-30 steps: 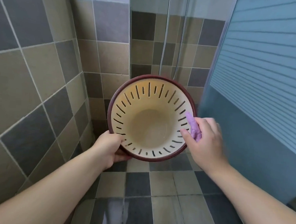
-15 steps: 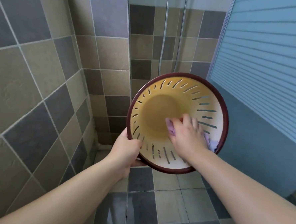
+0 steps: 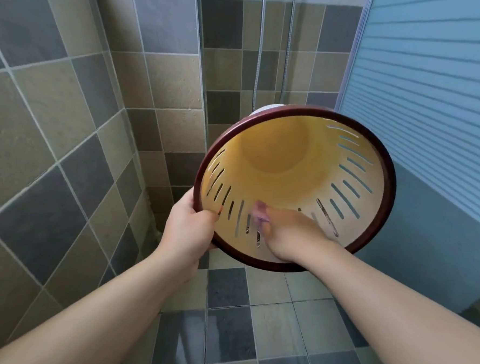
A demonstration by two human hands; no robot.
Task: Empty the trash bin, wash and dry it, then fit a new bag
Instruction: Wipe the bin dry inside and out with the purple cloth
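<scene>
The left hand point(image 3: 189, 229) has its grip curled round the near-left rim of the tilted trash bin point(image 3: 296, 168), while the right hand point(image 3: 289, 235), inside, holds a purple cloth point(image 3: 259, 214) in its grip against the slotted wall.

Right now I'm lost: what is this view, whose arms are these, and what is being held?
There is no machine here. A person wears one camera on the head, and it looks forward and down, so the two bare arms are the wearer's own.

The left hand grips the dark red rim of a cream trash bin, tilted with its open mouth facing the camera. The bin's walls have slots, and no bag is in it.

The right hand reaches inside the bin and presses a small purple cloth against the lower inner wall; the fingers are blurred.

Around them are a tiled wall, a tiled floor and a ribbed blue panel.
</scene>
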